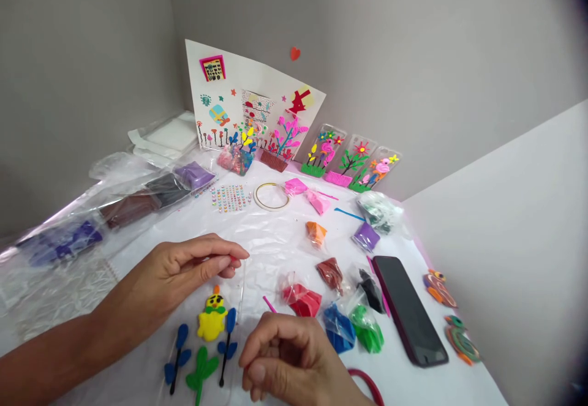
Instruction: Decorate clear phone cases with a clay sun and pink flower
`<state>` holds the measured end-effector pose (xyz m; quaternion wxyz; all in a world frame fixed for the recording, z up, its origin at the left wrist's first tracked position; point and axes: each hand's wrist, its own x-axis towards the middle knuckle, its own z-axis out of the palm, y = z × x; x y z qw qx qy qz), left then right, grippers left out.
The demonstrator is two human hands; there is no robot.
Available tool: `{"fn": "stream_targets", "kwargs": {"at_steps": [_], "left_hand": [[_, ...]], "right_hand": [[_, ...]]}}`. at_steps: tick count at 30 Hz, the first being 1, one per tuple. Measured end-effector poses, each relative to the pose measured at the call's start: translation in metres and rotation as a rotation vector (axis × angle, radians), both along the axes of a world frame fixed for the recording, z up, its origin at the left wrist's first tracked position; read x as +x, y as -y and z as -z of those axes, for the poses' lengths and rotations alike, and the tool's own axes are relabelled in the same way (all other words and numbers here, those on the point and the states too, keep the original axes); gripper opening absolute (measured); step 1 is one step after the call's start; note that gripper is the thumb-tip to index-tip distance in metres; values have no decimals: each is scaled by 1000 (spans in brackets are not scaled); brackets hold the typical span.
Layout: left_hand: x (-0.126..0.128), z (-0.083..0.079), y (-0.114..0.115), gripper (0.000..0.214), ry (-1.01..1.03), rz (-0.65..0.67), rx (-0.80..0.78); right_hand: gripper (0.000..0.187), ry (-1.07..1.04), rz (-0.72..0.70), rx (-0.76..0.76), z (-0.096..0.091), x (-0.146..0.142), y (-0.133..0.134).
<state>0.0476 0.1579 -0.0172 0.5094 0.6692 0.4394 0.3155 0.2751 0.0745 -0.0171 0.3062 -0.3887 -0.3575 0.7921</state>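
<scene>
Shaping so small a bit calls for a light touch: the left hand (193,266) has thumb and forefinger pressed together, pinching what seems to be a tiny red bit (234,258), though it is mostly hidden behind the fingertips. The right hand (294,357) has its fingers curled in with the thumb close to them; whether they grip anything I cannot tell.

Just on the near side of the left hand lies the yellow chick (212,322), between two blue-leaved stems, the left one (182,336) and the right one (231,320), with a green plant (202,368) below it. The right hand is close beside the right stem, so it is best to lift that wrist before crossing over, lest a leaf be smeared.

Roll the bit gently rather than squeezing it flat, and wipe off any red before touching the yellow. The red clay packet (305,300) is near on the tabletop (271,244), as is a pink tool (269,304), handy for nudging pieces too fine for fingertips.
</scene>
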Motion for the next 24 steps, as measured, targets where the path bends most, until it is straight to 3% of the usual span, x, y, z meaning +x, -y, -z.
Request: {"fn": "stream_targets", "kwargs": {"at_steps": [4,9,12,15,21,24], "left_hand": [[-1,2,-2,29,10,-16,-77],[5,-6,-4,25,64,-138,-214],[4,-6,-6,22,120,-157,-200],[-1,-2,-7,25,46,-149,-132],[-9,7,-7,61,-154,-121,0],[-8,8,-6,52,-159,-150,40]], "right_hand": [[38,-9,8,-18,6,0,0],[38,-39,7,-60,6,1,1],[38,-44,9,-54,6,1,0],[38,-47,3,-53,6,1,0],[39,-35,-3,-40,7,2,1],[40,-29,-6,-33,7,2,0]]}}
